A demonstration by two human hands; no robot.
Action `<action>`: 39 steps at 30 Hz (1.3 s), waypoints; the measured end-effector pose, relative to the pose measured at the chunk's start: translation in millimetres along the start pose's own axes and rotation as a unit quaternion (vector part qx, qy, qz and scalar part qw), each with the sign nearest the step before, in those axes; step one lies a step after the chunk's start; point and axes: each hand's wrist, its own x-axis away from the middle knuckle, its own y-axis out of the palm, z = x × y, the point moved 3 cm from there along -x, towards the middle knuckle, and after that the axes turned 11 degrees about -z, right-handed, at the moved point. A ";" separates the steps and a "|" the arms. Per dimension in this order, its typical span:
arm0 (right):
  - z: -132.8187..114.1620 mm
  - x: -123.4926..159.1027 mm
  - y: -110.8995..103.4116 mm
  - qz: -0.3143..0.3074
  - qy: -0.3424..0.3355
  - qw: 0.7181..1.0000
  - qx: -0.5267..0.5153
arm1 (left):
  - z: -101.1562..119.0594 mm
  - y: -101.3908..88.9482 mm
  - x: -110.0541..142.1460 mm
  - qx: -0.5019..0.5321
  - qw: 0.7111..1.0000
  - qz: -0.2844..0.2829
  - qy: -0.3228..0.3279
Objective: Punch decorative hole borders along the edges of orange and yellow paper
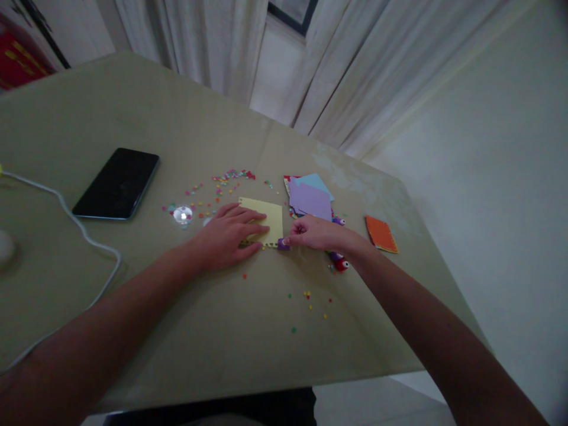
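Note:
A square sheet of yellow paper (271, 216) lies on the table, with small notches punched along its near edge and a few at its far left corner. My left hand (231, 234) rests flat on the sheet's left side, fingers spread. At the sheet's near right corner, a small purple paper punch (283, 244) sits over the edge. My right hand (313, 231) is closed on this punch, its thumb pressed against it. The punch's far side is hidden by the fingers.
Beyond my right hand are stacked purple and blue papers (310, 198). More punches (341, 264) lie beside my right wrist, and orange paper (381, 234) lies farther right. Confetti (233, 175) is scattered around. A black tablet (118, 183) and white cable (84, 231) occupy the left.

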 end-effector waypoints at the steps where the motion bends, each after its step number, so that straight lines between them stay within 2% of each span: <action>1: -2.8 0.2 -0.6 -0.002 0.001 1.000 0.010 | 0.0 0.0 0.0 0.002 1.000 0.002 0.001; 7: -14.2 -1.0 -2.4 -0.023 -0.002 0.999 0.044 | -1.0 1.3 0.1 0.003 1.000 0.010 0.005; 18: -17.7 -4.8 -2.4 -0.043 0.011 0.997 0.066 | -1.1 1.6 -0.1 -0.002 1.000 0.006 0.001; 26: -15.9 -3.2 -0.5 -0.035 0.015 0.998 0.050 | -3.4 2.7 0.0 0.007 1.000 0.009 0.007; 35: -10.2 11.4 -2.1 0.030 -0.007 0.999 -0.009 | -3.4 1.5 -0.3 -0.004 1.000 0.016 0.011; 39: -2.8 21.4 -0.6 0.055 0.009 0.998 -0.005 | -3.1 0.7 0.1 -0.009 1.000 0.021 0.011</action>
